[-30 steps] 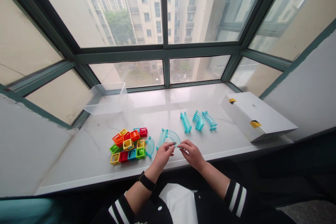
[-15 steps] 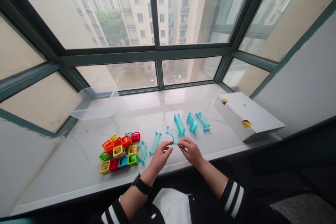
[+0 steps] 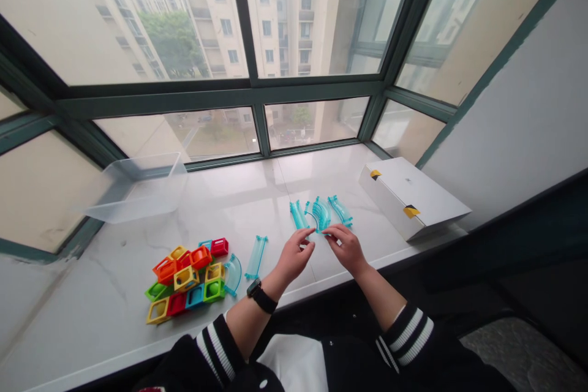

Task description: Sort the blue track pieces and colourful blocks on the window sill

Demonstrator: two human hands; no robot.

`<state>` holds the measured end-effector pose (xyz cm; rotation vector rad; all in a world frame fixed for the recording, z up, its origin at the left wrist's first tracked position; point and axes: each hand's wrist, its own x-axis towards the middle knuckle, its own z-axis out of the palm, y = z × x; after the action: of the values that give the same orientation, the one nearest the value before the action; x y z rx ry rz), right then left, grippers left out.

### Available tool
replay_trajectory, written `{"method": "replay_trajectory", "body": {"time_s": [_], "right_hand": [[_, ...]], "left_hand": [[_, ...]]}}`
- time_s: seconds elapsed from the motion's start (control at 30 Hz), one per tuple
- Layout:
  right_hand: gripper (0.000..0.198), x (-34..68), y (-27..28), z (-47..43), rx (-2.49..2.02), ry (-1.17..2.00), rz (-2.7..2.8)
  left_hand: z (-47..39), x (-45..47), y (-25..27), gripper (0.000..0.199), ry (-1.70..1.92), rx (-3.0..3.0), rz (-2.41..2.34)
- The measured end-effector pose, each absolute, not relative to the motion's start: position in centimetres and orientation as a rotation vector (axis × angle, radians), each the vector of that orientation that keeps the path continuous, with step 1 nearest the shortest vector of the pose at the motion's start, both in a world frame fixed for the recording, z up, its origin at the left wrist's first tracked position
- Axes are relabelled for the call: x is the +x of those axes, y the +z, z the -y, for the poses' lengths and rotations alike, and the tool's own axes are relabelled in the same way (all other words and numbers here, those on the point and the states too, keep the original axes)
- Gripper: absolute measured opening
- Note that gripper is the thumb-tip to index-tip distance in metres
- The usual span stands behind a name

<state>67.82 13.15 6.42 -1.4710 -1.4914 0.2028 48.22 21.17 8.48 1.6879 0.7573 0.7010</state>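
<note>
A clear teal curved track piece (image 3: 318,225) is pinched between the fingertips of my left hand (image 3: 296,252) and my right hand (image 3: 345,249). It overlaps a stack of like curved pieces (image 3: 324,208) from this view; whether they touch I cannot tell. Left of that stack lie straight teal pieces (image 3: 298,214), and to its right more teal track pieces (image 3: 340,211). A single straight piece (image 3: 256,257) rests left of my left hand. Another curved piece (image 3: 234,274) leans by a heap of coloured cube blocks (image 3: 186,279).
At the back left of the white sill (image 3: 220,196) stands a clear plastic bin (image 3: 138,202). A white box (image 3: 416,193) with yellow-black tabs sits on the right. Green-framed windows (image 3: 220,95) rise behind the sill.
Both hands have carried the curved piece right and away from me, up to the curved stack. The view has swung a little to the right.
</note>
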Motion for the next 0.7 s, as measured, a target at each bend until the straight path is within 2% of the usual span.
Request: {"method": "replay_trajectory", "body": {"time_s": [0.27,0.7], "right_hand": [[0.016,70.6,7.0,-15.0,-1.545,0.178,1.477],[0.018,72.2,5.0,-17.6,-1.635,0.178,1.376]], "left_hand": [[-22.9,52.0,7.1,0.05,0.706,1.621,-0.73],[-24.3,54.9,5.6,0.072,0.56,1.425,-0.781]]}}
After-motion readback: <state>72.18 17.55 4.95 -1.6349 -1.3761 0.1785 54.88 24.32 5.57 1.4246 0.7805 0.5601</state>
